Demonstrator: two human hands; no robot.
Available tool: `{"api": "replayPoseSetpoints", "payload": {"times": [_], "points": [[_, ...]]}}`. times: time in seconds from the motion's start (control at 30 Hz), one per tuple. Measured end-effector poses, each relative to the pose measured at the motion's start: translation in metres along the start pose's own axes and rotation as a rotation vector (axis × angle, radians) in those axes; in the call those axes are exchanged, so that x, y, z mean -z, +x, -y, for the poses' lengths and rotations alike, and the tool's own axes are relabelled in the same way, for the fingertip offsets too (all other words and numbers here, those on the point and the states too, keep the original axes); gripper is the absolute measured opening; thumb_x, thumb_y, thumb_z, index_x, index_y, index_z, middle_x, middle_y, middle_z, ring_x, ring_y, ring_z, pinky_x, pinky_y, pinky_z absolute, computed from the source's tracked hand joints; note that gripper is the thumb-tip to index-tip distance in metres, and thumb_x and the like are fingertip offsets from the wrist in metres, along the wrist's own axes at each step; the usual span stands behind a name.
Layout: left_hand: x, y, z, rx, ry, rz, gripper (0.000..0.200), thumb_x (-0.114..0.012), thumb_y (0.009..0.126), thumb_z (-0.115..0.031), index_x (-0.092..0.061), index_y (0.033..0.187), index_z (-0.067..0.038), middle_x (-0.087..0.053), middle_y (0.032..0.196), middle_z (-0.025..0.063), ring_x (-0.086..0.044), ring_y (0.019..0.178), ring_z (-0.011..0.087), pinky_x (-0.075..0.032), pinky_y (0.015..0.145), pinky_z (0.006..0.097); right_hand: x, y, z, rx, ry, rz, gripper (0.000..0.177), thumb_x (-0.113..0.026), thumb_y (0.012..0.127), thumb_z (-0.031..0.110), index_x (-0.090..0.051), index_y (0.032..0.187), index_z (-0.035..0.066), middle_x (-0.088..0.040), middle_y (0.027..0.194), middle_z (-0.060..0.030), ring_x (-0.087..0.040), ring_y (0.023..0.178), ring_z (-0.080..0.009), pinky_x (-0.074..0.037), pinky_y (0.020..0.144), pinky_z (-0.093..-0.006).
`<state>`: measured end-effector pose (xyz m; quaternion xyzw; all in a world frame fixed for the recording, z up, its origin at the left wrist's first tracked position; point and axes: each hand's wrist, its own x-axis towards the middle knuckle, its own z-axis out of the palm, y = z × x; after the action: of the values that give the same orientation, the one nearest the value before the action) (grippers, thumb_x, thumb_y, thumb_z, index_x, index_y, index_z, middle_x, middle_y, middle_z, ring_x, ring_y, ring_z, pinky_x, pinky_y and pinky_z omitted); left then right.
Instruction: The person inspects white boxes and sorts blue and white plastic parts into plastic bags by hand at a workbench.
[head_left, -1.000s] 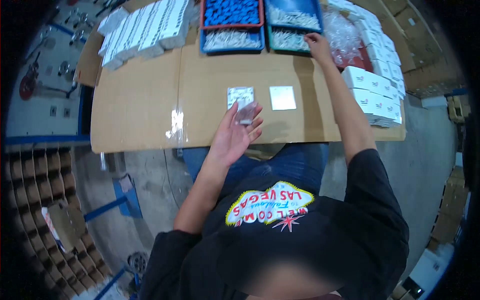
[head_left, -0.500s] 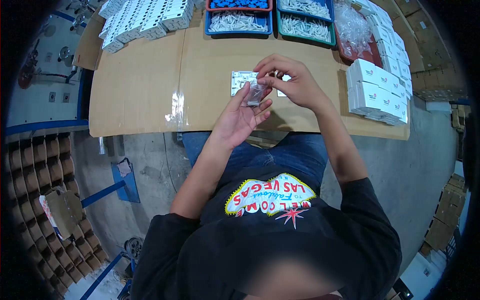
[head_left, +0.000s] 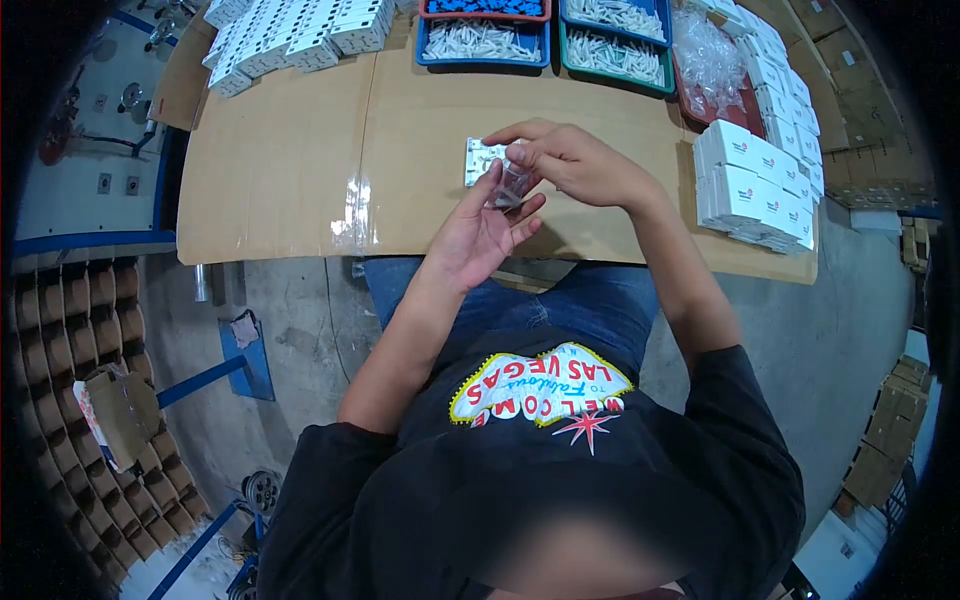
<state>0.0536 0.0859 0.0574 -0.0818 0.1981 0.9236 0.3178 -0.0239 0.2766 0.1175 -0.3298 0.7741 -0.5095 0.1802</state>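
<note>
Just past the table's front edge, my left hand (head_left: 474, 232) holds a small clear plastic bag (head_left: 512, 186) between thumb and fingers, palm up. Something inside the bag is too small to make out. My right hand (head_left: 568, 160) reaches over from the right, its thumb and fingers at the top of the bag, its index finger stretched to the left. Behind the hands, a white part (head_left: 478, 160) lies on the cardboard-covered table (head_left: 280, 170), partly covered by the fingers.
Stacks of white boxes stand at the back left (head_left: 300, 30) and on the right (head_left: 755, 185). Along the back are a blue tray (head_left: 482, 66) and a green tray (head_left: 620, 84) of white pieces, a tray of blue pieces, and a red tray (head_left: 735, 118) with clear bags.
My right hand has turned and shifted slightly left over the bag, its index finger now further out. The white piece seen under it before is now hidden. My left hand stays nearly still.
</note>
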Motion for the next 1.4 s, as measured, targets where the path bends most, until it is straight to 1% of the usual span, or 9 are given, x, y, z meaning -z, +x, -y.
{"api": "replayPoseSetpoints", "payload": {"times": [0.07, 0.27, 0.37, 0.53, 0.67, 0.83, 1.0, 1.13, 1.4], "points": [[0.002, 0.001, 0.001, 0.003, -0.021, -0.005, 0.039, -0.056, 0.105, -0.043, -0.06, 0.13, -0.013, -0.068, 0.122, 0.0059, -0.066, 0.112, 0.0216, -0.058, 0.089, 0.036, -0.003, 0.002, 0.0, 0.039, -0.132, 0.022, 0.041, -0.048, 0.109, 0.03, -0.071, 0.112, -0.005, -0.065, 0.131, -0.0128, -0.066, 0.106, -0.0201, -0.053, 0.091, -0.0334], [0.009, 0.001, -0.001, -0.004, -0.059, 0.01, 0.037, -0.055, 0.105, -0.043, -0.061, 0.127, -0.014, -0.068, 0.121, 0.007, -0.067, 0.111, 0.0232, -0.058, 0.09, 0.0378, -0.005, 0.009, 0.008, -0.245, 0.18, 0.104, 0.052, -0.044, 0.11, 0.038, -0.073, 0.101, -0.005, -0.063, 0.138, -0.0174, -0.059, 0.121, -0.0285, -0.048, 0.102, -0.0375], [0.02, 0.002, -0.001, -0.002, -0.064, 0.021, 0.039, -0.056, 0.105, -0.043, -0.061, 0.128, -0.013, -0.069, 0.122, 0.0064, -0.067, 0.11, 0.0211, -0.057, 0.09, 0.0369, -0.008, 0.012, 0.0, -0.092, -0.039, 0.157, 0.048, -0.043, 0.111, 0.038, -0.071, 0.12, 0.0, -0.069, 0.123, -0.0115, -0.063, 0.111, -0.022, -0.048, 0.102, -0.0373], [0.02, -0.003, -0.006, 0.013, -0.051, -0.04, 0.043, -0.055, 0.105, -0.045, -0.06, 0.13, -0.011, -0.068, 0.124, 0.0051, -0.067, 0.108, 0.0177, -0.056, 0.09, 0.0344, 0.017, 0.038, -0.024, -0.115, 0.171, -0.041, 0.042, -0.051, 0.108, 0.033, -0.072, 0.111, -0.002, -0.073, 0.105, -0.0088, -0.065, 0.104, -0.0165, -0.049, 0.096, -0.0327], [0.026, -0.007, -0.001, 0.014, -0.015, -0.089, 0.047, -0.054, 0.106, -0.044, -0.058, 0.137, -0.01, -0.067, 0.128, 0.0045, -0.066, 0.106, 0.0157, -0.055, 0.088, 0.0323, 0.053, 0.085, -0.089, -0.201, -0.323, -0.367, 0.022, -0.062, 0.099, 0.014, -0.072, 0.111, -0.002, -0.075, 0.094, -0.0079, -0.068, 0.088, -0.015, -0.054, 0.082, -0.0302], [0.026, -0.013, 0.009, 0.041, -0.01, -0.065, 0.046, -0.053, 0.106, -0.043, -0.058, 0.136, -0.008, -0.067, 0.128, 0.006, -0.066, 0.108, 0.0175, -0.056, 0.087, 0.0331, 0.077, 0.141, -0.146, -0.177, -0.693, -0.597, 0.024, -0.056, 0.087, 0.005, -0.075, 0.101, 0.002, -0.072, 0.1, -0.0239, -0.069, 0.096, -0.0405, -0.054, 0.087, -0.0491], [0.019, -0.019, 0.006, 0.049, 0.008, -0.047, 0.047, -0.054, 0.106, -0.041, -0.056, 0.138, -0.007, -0.066, 0.129, 0.0071, -0.064, 0.11, 0.0191, -0.054, 0.089, 0.0344, 0.065, 0.186, -0.167, -0.164, -0.78, -0.521, 0.027, -0.053, 0.091, 0.008, -0.073, 0.108, 0.003, -0.072, 0.106, -0.0225, -0.069, 0.101, -0.0411, -0.054, 0.09, -0.0513], [0.023, -0.02, 0.002, 0.025, 0.013, -0.037, 0.048, -0.056, 0.105, -0.042, -0.057, 0.138, -0.007, -0.066, 0.128, 0.005, -0.064, 0.107, 0.0147, -0.054, 0.087, 0.0317, 0.048, 0.211, -0.17, 0.038, -0.79, -0.486, 0.028, -0.05, 0.091, 0.003, -0.072, 0.109, 0.005, -0.069, 0.113, -0.0193, -0.066, 0.108, -0.0387, -0.053, 0.091, -0.051], [0.025, -0.024, 0.003, 0.029, -0.012, -0.042, 0.048, -0.055, 0.106, -0.042, -0.056, 0.139, -0.008, -0.066, 0.13, 0.0056, -0.064, 0.108, 0.0164, -0.054, 0.089, 0.033, 0.051, 0.24, -0.176, 0.208, -1.274, -0.291, 0.021, -0.058, 0.087, 0.008, -0.066, 0.106, 0.009, -0.065, 0.111, -0.009, -0.065, 0.108, -0.0298, -0.058, 0.081, -0.0424]]}}
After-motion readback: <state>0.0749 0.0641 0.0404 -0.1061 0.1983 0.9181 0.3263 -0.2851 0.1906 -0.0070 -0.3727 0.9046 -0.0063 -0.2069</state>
